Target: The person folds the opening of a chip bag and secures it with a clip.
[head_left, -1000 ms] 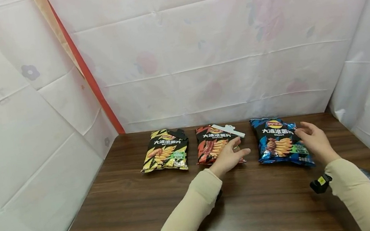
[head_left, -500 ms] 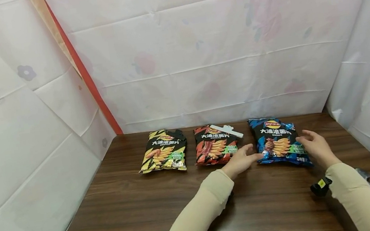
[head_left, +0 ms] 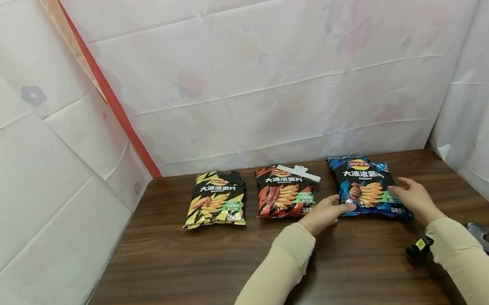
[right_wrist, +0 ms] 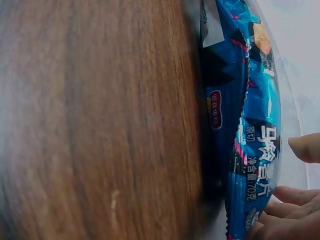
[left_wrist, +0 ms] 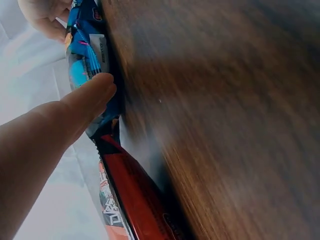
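Fingers (left_wrist: 95,95) of the left hand (head_left: 324,213) stretch out at the lower left corner of a blue bag (head_left: 367,185) of chips; this hand is relaxed, with nothing gripped, and its thumb overlaps that corner in the head view. Whether it touches the wrapper, I cannot tell. At the blue bag's right edge is the right hand (head_left: 417,199), also loose: in the right wrist view its thumb stands apart from the front of the bag while its other fingers lie beside the lower end. The blue bag itself lies face up on a brown table (head_left: 174,290), its printed front showing a yellow and red logo, white lettering and a picture of chips.

Just left of the blue bag lies a red bag (head_left: 283,196), with a white clip (head_left: 297,172) slanting across the corner nearest the blue one. Farther left of the blue bag is a yellow bag (head_left: 212,205), with a black clip (head_left: 232,178) at its upper right corner. To the right of and below the blue bag, a grey object (head_left: 485,239) is partly hidden by a pale sleeve (head_left: 466,252). Behind the blue bag hangs a white cloth (head_left: 263,83) with faint prints.
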### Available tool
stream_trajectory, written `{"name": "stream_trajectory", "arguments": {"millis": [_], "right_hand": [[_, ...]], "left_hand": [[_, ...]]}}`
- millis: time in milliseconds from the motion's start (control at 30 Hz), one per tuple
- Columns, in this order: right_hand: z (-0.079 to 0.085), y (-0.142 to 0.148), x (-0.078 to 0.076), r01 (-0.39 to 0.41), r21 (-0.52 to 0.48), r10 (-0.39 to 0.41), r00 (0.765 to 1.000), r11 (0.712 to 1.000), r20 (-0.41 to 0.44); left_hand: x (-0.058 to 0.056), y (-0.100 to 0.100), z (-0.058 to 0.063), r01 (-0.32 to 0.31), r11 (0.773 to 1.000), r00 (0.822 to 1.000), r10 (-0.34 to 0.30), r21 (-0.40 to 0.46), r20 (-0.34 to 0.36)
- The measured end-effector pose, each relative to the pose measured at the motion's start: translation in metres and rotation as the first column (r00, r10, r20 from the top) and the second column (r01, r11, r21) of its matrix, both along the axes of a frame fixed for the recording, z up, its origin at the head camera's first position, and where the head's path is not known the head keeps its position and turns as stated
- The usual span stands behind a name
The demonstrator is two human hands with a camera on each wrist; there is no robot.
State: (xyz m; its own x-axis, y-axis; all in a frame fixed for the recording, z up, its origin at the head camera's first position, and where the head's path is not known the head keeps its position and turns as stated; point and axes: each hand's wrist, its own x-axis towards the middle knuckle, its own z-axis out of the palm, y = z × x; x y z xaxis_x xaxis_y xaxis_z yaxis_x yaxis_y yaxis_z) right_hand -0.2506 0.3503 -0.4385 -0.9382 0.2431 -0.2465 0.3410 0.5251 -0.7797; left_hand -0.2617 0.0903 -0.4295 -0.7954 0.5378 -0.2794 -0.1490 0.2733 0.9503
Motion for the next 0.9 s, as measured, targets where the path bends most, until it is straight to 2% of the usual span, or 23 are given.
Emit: {"name": "stream_trajectory", "arguments": {"millis": [267, 500, 900], "right_hand": [[-0.0005, -0.0040, -0.0019, 0.036, -0.008, -0.035, 0.999, 0.999, 0.016], [0.0020, -0.0051, 0.0015, 0.014, -0.017, -0.014, 1.000, 1.000, 0.023], [0.0006, -0.0055, 0.0023, 0.057, -0.080, -0.056, 0.998, 0.995, 0.007]], "left_hand": [[-0.0027, 0.0012, -0.0010, -0.026, 0.999, 0.999, 0.025, 0.046, 0.027], [-0.0020, 0.0007, -0.0011, -0.058, 0.997, 0.998, 0.057, 0.042, 0.038], [-0.0013, 0.0022, -0.0019, -0.064, 0.997, 0.997, 0.062, 0.039, 0.036]]}}
